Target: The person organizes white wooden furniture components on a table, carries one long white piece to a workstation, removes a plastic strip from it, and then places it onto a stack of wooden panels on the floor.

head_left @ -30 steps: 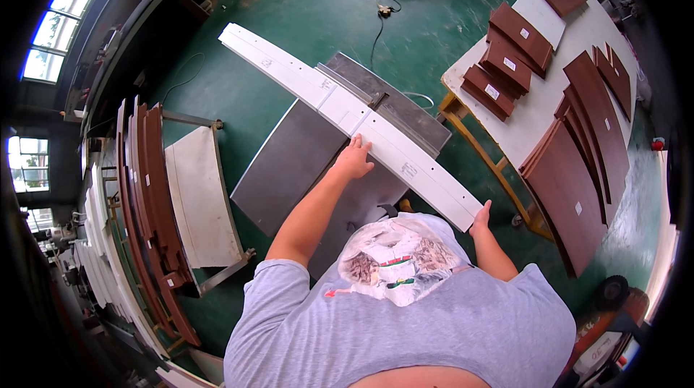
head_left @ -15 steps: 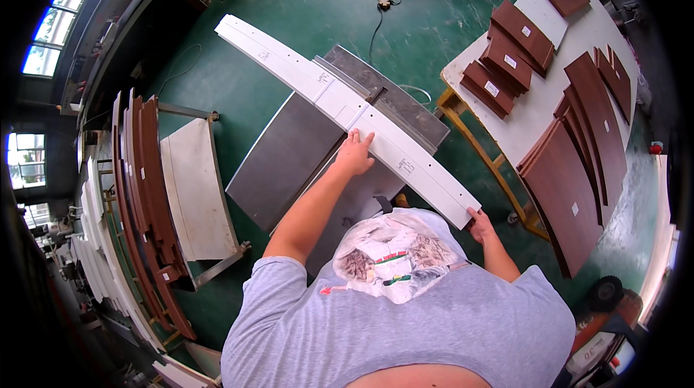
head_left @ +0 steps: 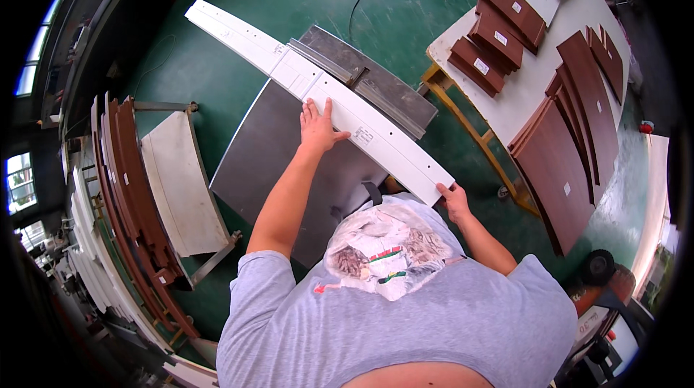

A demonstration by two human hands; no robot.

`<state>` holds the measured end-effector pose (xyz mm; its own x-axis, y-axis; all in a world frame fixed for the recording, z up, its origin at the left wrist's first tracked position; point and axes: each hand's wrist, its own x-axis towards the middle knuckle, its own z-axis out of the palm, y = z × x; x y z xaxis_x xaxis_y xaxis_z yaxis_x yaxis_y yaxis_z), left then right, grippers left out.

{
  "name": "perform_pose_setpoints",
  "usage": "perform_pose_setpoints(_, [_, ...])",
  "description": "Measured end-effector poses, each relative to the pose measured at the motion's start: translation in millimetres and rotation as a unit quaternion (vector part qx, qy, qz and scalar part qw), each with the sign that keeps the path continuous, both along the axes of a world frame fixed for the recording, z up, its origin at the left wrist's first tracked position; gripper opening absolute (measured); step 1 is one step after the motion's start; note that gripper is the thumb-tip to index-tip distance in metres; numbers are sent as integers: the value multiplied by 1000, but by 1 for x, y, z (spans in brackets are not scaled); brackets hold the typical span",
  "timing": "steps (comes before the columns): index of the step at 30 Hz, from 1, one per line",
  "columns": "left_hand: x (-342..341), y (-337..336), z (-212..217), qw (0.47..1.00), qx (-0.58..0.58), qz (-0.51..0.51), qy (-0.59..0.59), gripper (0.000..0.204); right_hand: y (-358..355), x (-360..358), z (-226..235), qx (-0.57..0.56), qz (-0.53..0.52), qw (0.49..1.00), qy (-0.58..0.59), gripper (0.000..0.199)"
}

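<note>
Long, flat white board [head_left: 354, 113] lies across the grey, metal-looking table [head_left: 264, 142]; your left hand [head_left: 318, 130] spreads against its edge, your right hand [head_left: 454, 203] pinches its end (probably stiff, slick; hold edges).

windows [head_left: 21, 182] glare left; edges bend, darken

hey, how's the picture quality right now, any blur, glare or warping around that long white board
In the head view, the long white board, left hand and right hand look fairly sharp; also in the head view, window panes at far left wash out, the green floor has pale sheen at right, and edges bow toward a black rim.
</note>
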<state>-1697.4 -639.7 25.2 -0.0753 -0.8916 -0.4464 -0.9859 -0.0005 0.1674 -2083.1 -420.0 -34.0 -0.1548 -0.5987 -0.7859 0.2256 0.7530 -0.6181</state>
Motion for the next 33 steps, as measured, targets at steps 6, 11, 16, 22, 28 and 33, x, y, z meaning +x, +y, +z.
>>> perform_pose_setpoints(6, [-30, 13, -3, 985, 45, 80, 143, 138, -59, 58, -25, -34, 23, 999, 18, 51])
perform_pose_setpoints(11, [-52, 24, -17, 976, -10, 95, 194, 142, -121, 112, -17, -75, 51, 995, 42, 64])
perform_pose_setpoints(16, [-27, -7, -20, 969, 9, 146, 199, 140, -154, 148, 9, 11, 249, 886, 391, 95])
perform_pose_setpoints(22, [-15, -12, -19, 961, -5, 166, 220, 139, -203, 125, 61, -127, 457, 767, 432, 123])
perform_pose_setpoints(28, [-20, -10, -24, 962, 0, 173, 210, 139, -258, 122, 20, -49, 581, 774, 246, 144])
perform_pose_setpoints(33, [-20, -13, -29, 965, 7, 184, 187, 140, -259, 142, 22, -52, 587, 717, 372, 143])
